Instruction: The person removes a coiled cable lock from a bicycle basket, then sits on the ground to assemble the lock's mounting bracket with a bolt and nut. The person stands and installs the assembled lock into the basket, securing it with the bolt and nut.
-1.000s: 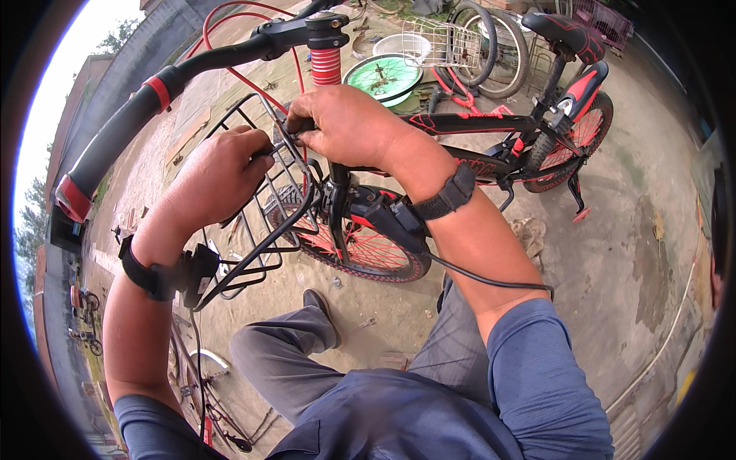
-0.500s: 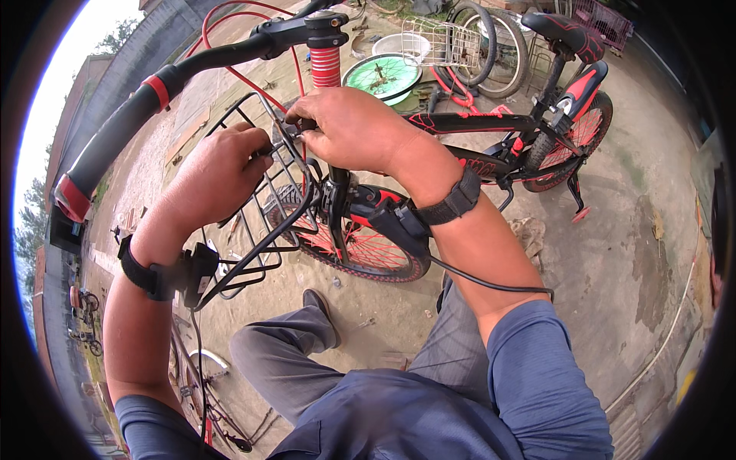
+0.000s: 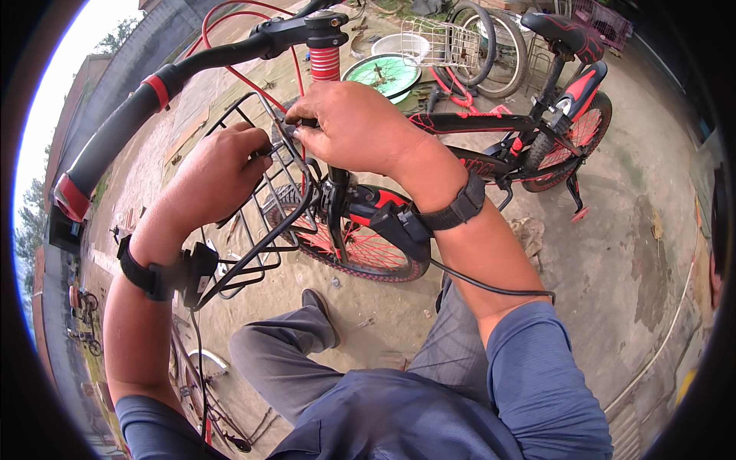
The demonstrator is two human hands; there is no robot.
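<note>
A black wire basket (image 3: 264, 254) is at the front of a black and red bicycle (image 3: 475, 123), below the handlebar (image 3: 123, 130). My left hand (image 3: 217, 170) reaches over the basket's near side, its fingers curled closed inside it; what they grip is hidden. On the basket's rim nearest the head tube, my right hand (image 3: 349, 126) is pinched closed, thumb against fingers, around something small and dark that I cannot make out. Red cables (image 3: 249, 83) loop past the basket. Below stands the front wheel (image 3: 368, 249) with red spokes.
Behind the bicycle lie a green spoked disc (image 3: 382, 75), a white basin (image 3: 401, 47), a white wire basket (image 3: 441, 47) and loose wheels (image 3: 510, 57). Part of another bicycle (image 3: 203, 376) lies at lower left. A cloth (image 3: 529, 234) rests on the concrete ground to the right.
My right hand and wrist have shifted very slightly, the wrist a little to the right and the hand a little up. My left hand stays at the same place.
</note>
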